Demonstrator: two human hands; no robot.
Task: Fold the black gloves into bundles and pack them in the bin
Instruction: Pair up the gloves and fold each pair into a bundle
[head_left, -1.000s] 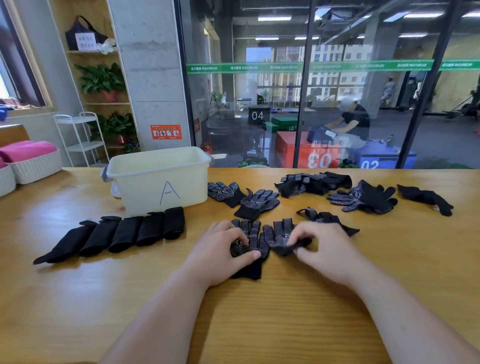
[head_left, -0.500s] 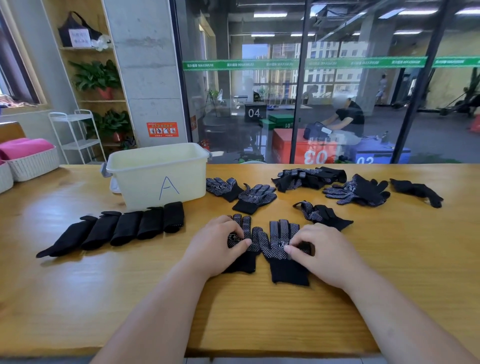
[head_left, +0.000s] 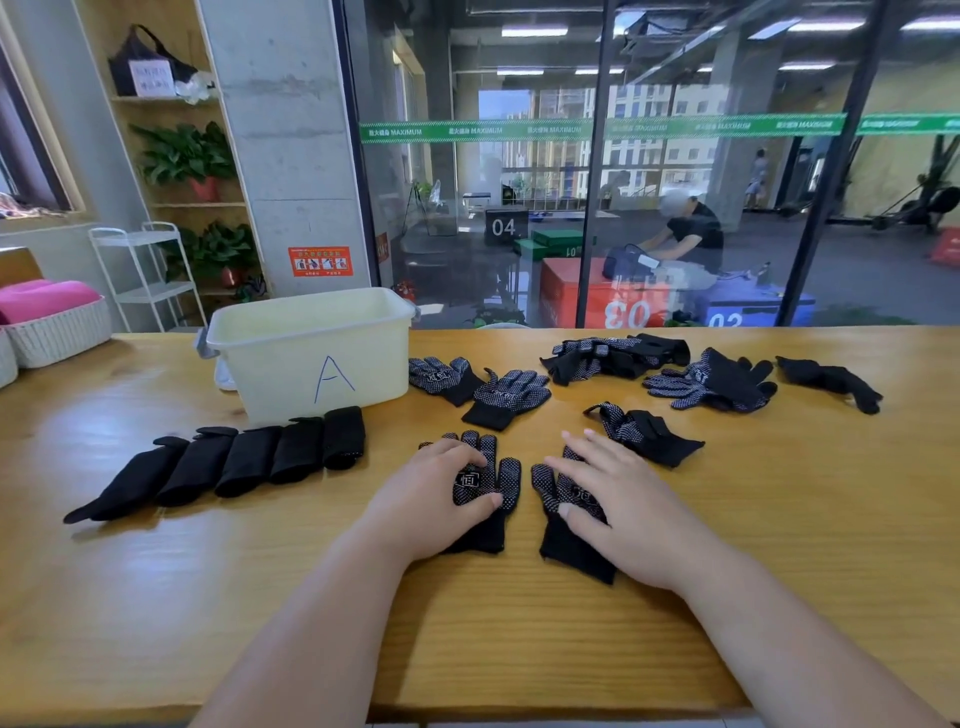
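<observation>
Two black gloves with white grip dots lie flat, side by side, near the table's front. My left hand (head_left: 436, 499) rests flat on the left glove (head_left: 491, 475), fingers relaxed. On the right glove (head_left: 563, 545) lies my right hand (head_left: 618, 499), fingers straight. A cream bin (head_left: 311, 353) marked "A" stands at the back left. In front of the bin sits a row of folded black bundles (head_left: 234, 462). Several loose gloves (head_left: 623, 353) lie scattered along the far side.
White baskets (head_left: 57, 332) with pink cloth stand at the table's far left edge. A glass wall runs just behind the table. One crumpled glove (head_left: 644, 431) lies just beyond my right hand, another (head_left: 831, 379) at the far right.
The two gloves were overlapping; now they lie apart and flattened. Both hands have gone from pinching and pulling at the gloves to pressing flat on them.
</observation>
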